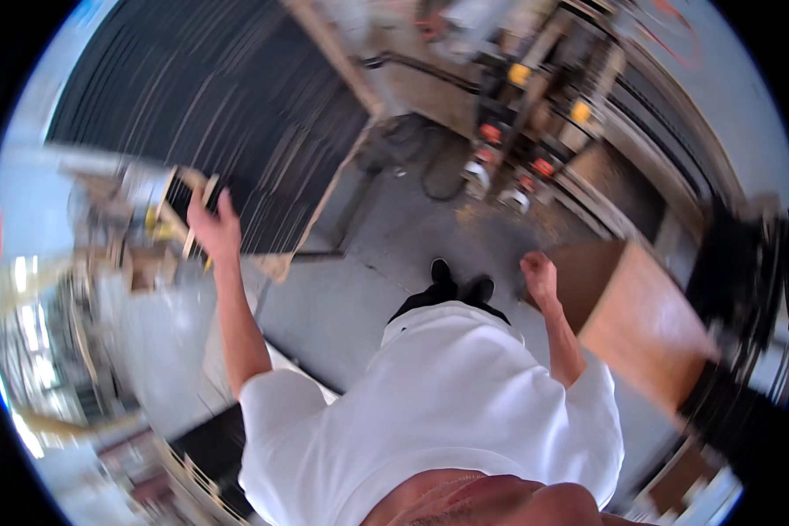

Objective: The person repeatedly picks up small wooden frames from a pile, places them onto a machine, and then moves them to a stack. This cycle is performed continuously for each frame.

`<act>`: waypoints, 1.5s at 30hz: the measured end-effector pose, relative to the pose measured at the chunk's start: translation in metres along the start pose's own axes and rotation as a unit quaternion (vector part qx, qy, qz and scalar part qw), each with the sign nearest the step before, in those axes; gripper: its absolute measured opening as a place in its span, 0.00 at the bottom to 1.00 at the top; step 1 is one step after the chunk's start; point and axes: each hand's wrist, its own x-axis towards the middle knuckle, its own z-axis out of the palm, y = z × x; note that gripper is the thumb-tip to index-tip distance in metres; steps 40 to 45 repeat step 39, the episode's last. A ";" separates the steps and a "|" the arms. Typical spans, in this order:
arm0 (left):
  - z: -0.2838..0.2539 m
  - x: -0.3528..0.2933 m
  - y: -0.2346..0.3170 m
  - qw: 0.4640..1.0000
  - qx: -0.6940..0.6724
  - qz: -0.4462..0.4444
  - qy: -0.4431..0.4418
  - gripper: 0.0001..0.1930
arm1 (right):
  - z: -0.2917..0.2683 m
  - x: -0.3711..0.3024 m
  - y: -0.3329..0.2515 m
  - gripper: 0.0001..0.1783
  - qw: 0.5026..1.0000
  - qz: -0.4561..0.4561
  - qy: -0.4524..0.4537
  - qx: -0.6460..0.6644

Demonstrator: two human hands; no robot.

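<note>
My left hand (215,230) is raised, its fingers spread, beside a stack of dark panels (237,105) with pale edges. Just behind its fingers is a smaller pile of dark strips with light wood edges (180,195); blur hides whether the hand touches it. My right hand (539,273) hangs at my right side with its fingers curled in, and nothing shows in it. Close to that hand stands a brown wooden box or cabinet (649,307) with a smooth orange-brown face.
Ahead to the right is a machine (535,114) with orange and yellow parts; sawdust (473,215) lies below it. A dark hose (438,167) curls on the grey floor (368,263). Blurred shelving (53,333) stands at the far left.
</note>
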 end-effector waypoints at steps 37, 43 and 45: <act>0.126 -0.423 0.900 0.212 -0.416 0.099 -0.879 0.42 | -0.468 -0.336 0.351 0.50 0.551 0.179 0.722 0.379; 0.122 -0.452 0.954 0.197 -0.415 0.081 -0.885 0.43 | -0.517 -0.326 0.375 0.56 0.522 0.151 0.714 0.441; 0.122 -0.452 0.954 0.197 -0.415 0.081 -0.885 0.43 | -0.517 -0.326 0.375 0.56 0.522 0.151 0.714 0.441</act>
